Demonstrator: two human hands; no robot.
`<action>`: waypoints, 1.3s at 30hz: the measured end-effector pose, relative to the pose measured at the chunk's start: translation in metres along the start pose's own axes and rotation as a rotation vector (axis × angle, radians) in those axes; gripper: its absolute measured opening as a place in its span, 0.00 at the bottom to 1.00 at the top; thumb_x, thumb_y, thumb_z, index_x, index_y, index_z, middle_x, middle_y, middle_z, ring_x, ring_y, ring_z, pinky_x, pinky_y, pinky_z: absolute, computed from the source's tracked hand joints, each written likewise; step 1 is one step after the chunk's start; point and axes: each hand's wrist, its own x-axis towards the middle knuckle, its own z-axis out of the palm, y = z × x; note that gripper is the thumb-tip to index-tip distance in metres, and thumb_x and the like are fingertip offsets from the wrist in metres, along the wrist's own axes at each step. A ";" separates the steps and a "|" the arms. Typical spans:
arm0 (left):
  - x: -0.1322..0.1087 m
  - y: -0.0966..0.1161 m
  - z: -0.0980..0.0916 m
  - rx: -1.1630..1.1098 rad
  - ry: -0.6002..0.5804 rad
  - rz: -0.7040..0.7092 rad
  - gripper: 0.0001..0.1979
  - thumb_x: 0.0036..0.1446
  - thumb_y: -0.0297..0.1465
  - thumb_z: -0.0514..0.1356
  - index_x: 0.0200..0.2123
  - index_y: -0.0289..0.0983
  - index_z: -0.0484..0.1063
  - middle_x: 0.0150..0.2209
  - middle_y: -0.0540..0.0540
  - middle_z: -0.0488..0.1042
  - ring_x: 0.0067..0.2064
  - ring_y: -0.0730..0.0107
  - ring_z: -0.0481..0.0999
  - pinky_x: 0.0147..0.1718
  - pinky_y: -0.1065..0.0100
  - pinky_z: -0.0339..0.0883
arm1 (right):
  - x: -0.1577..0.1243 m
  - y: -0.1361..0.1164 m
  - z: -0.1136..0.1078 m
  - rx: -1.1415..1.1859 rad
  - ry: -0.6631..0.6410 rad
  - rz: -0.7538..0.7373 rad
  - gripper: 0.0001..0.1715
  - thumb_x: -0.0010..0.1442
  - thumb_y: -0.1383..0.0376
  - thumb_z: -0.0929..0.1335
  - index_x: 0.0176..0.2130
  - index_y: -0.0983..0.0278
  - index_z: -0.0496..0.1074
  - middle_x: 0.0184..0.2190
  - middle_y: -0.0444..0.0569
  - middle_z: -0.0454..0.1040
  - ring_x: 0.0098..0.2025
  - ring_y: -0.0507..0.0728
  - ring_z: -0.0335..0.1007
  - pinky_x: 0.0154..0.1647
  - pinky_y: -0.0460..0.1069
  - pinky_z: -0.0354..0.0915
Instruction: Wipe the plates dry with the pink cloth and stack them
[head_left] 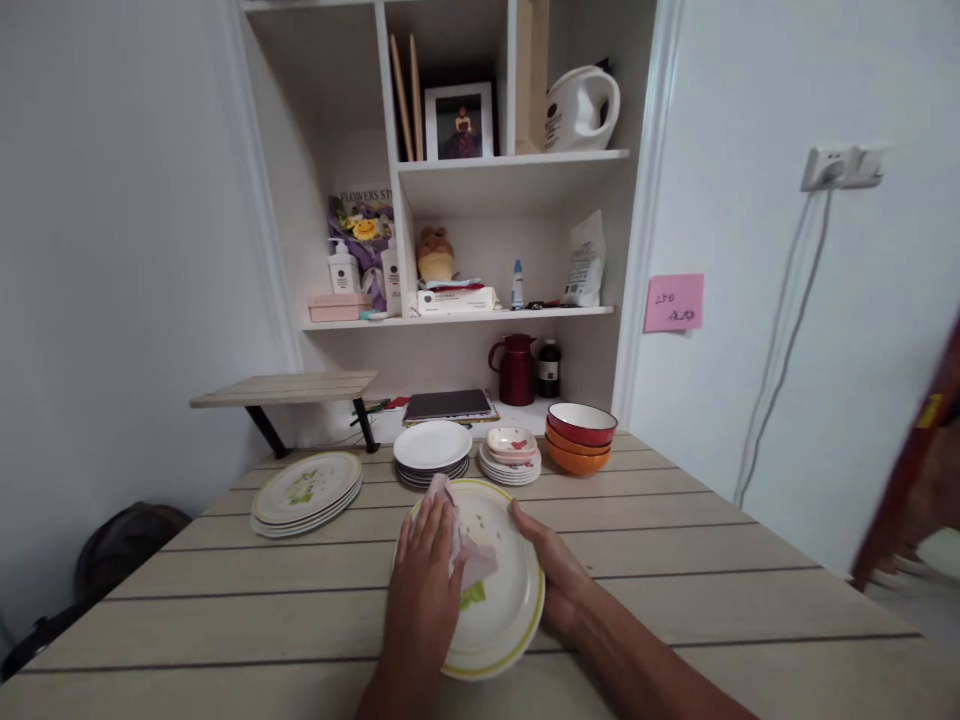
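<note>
A white plate with a yellow rim and a green leaf pattern is tilted up in front of me, above the table. My right hand grips its right edge, thumb on the face and fingers behind. On the upper left of the plate's face, my left hand presses a pale pink cloth. The fingers lie over the cloth, which bunches beneath them and sticks out past the fingertips. Part of the leaf pattern is covered by cloth and hand.
Similar plates are stacked at the left. Behind mine stand white plates on darker ones, small plates with dishes, and red and orange bowls. A small wooden riser and a red jug are farther back.
</note>
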 end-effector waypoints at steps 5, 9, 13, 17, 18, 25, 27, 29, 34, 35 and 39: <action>0.004 0.020 -0.003 -0.156 -0.180 0.274 0.29 0.61 0.31 0.53 0.65 0.41 0.51 0.66 0.42 0.55 0.67 0.61 0.53 0.63 0.50 0.52 | 0.002 0.001 -0.001 -0.012 0.173 0.000 0.32 0.61 0.50 0.63 0.53 0.73 0.69 0.43 0.61 0.78 0.48 0.63 0.74 0.57 0.58 0.60; 0.001 0.036 -0.008 -0.189 -0.275 0.396 0.31 0.61 0.32 0.55 0.65 0.45 0.49 0.65 0.48 0.59 0.67 0.62 0.53 0.63 0.49 0.51 | 0.000 -0.007 0.000 -0.037 0.161 0.024 0.37 0.60 0.46 0.61 0.51 0.76 0.69 0.42 0.63 0.78 0.48 0.64 0.74 0.57 0.58 0.61; -0.006 0.029 -0.009 -0.140 -0.192 0.414 0.31 0.61 0.28 0.54 0.65 0.47 0.50 0.63 0.50 0.62 0.65 0.64 0.56 0.63 0.51 0.53 | -0.006 -0.020 0.001 -0.028 0.086 -0.099 0.39 0.61 0.47 0.61 0.54 0.77 0.67 0.44 0.63 0.78 0.50 0.63 0.73 0.59 0.56 0.59; -0.009 0.013 -0.008 -0.001 -0.038 0.227 0.28 0.62 0.25 0.50 0.64 0.43 0.53 0.63 0.47 0.62 0.65 0.62 0.58 0.62 0.48 0.52 | -0.009 -0.021 0.002 -0.004 0.069 -0.152 0.36 0.62 0.50 0.61 0.57 0.75 0.64 0.47 0.62 0.76 0.51 0.62 0.72 0.60 0.56 0.57; -0.008 0.010 -0.008 0.029 -0.014 0.164 0.27 0.62 0.25 0.49 0.64 0.42 0.54 0.63 0.46 0.61 0.65 0.61 0.58 0.62 0.47 0.52 | -0.009 -0.019 0.003 0.000 0.062 -0.140 0.36 0.63 0.50 0.61 0.58 0.75 0.63 0.48 0.62 0.76 0.52 0.62 0.72 0.60 0.56 0.57; -0.004 0.008 -0.009 0.093 0.096 -0.123 0.23 0.64 0.28 0.48 0.62 0.36 0.57 0.65 0.39 0.57 0.65 0.58 0.56 0.61 0.46 0.52 | -0.008 -0.002 0.012 -0.014 0.045 0.029 0.37 0.62 0.49 0.62 0.59 0.74 0.62 0.52 0.64 0.73 0.53 0.63 0.70 0.60 0.58 0.58; 0.001 0.012 -0.008 0.066 0.064 -0.128 0.24 0.63 0.27 0.48 0.63 0.36 0.56 0.65 0.39 0.57 0.65 0.59 0.56 0.61 0.47 0.53 | -0.006 0.001 0.011 -0.020 0.053 0.018 0.36 0.62 0.49 0.62 0.58 0.73 0.63 0.52 0.63 0.73 0.53 0.63 0.70 0.59 0.58 0.58; 0.008 0.020 -0.008 0.021 -0.012 -0.087 0.26 0.62 0.27 0.50 0.63 0.37 0.56 0.65 0.40 0.57 0.66 0.58 0.55 0.61 0.47 0.54 | -0.004 0.002 0.008 -0.020 0.067 -0.013 0.34 0.62 0.51 0.62 0.58 0.71 0.64 0.51 0.61 0.74 0.53 0.62 0.71 0.59 0.58 0.59; 0.009 0.054 -0.009 -0.122 -0.212 0.141 0.31 0.60 0.32 0.55 0.65 0.43 0.51 0.67 0.47 0.53 0.68 0.56 0.50 0.62 0.45 0.51 | -0.005 -0.003 0.002 -0.006 0.180 -0.039 0.31 0.60 0.49 0.64 0.51 0.71 0.70 0.42 0.59 0.79 0.49 0.63 0.74 0.57 0.58 0.61; 0.005 0.059 -0.009 -0.143 -0.227 0.186 0.32 0.60 0.32 0.55 0.66 0.44 0.49 0.67 0.48 0.52 0.68 0.57 0.49 0.63 0.45 0.50 | -0.006 -0.005 0.001 -0.005 0.195 -0.017 0.32 0.59 0.47 0.63 0.49 0.71 0.71 0.40 0.59 0.80 0.48 0.64 0.74 0.56 0.58 0.62; -0.010 0.054 -0.006 -0.128 -0.235 0.250 0.34 0.59 0.27 0.55 0.66 0.48 0.46 0.66 0.50 0.56 0.68 0.59 0.50 0.63 0.44 0.46 | -0.009 -0.012 0.002 -0.015 0.177 -0.018 0.36 0.59 0.46 0.62 0.49 0.74 0.71 0.40 0.61 0.79 0.48 0.64 0.74 0.55 0.58 0.63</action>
